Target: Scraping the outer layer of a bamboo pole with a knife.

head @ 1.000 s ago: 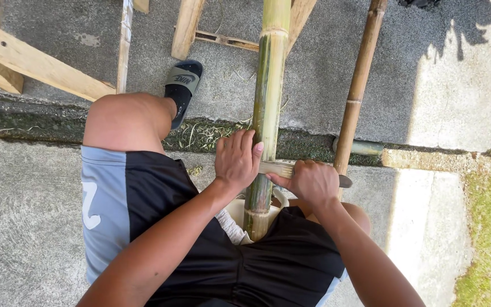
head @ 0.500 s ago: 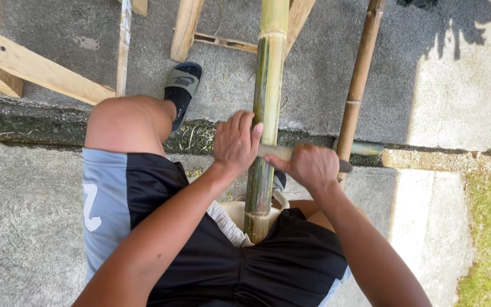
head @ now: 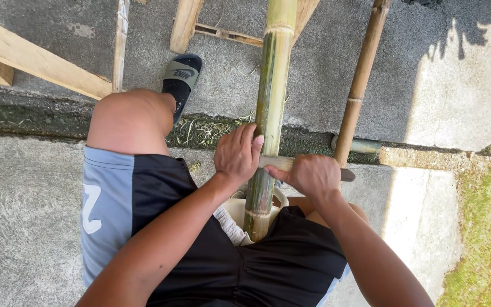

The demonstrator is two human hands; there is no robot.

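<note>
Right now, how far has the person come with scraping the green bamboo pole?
Looks done: the pole's upper section beyond the node is pale, apparently without green skin. In hand: the left hand and right hand press a blade across the pole, one hand on each side. Left: the section under the hands has green skin with pale streaks. The thinner bamboo pole lies untouched beside.

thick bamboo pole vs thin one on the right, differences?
The thick bamboo pole is green-streaked; the thin bamboo pole is plain tan-brown. The thick one lies between the knees with the left hand on it; the thin one lies untouched, slightly angled. Both show nodes.
</note>
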